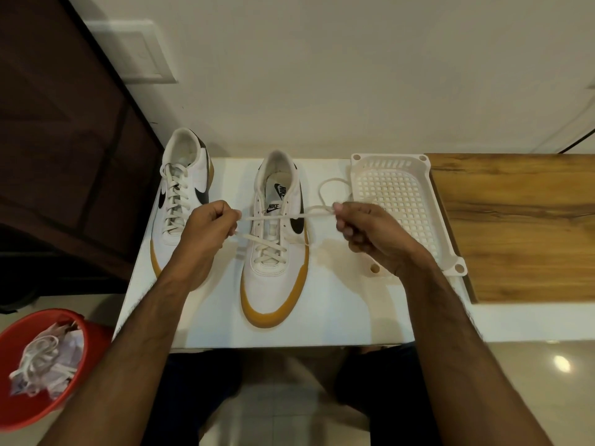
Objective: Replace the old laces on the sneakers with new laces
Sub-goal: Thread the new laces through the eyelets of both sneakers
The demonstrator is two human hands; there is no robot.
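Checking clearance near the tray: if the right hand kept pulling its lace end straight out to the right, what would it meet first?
Probably the white plastic tray. The right hand pinches the lace beside the tray's near wall and already overlaps it in view; its height above the tray is unclear.

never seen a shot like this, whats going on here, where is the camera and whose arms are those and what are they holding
There is no machine here. The single picture comes from a wide-angle camera worn on a person's head, looking forward and down, so the two arms are that person's own.

On the white table stand two white sneakers with tan soles. The left sneaker is fully laced. The middle sneaker is laced only through its lower eyelets.

The left hand pinches one end of the lace, and the right hand pinches the other, stretching it across the shoe.

An empty white plastic tray sits to the right. A red bucket on the floor holds loose laces and wrappers.
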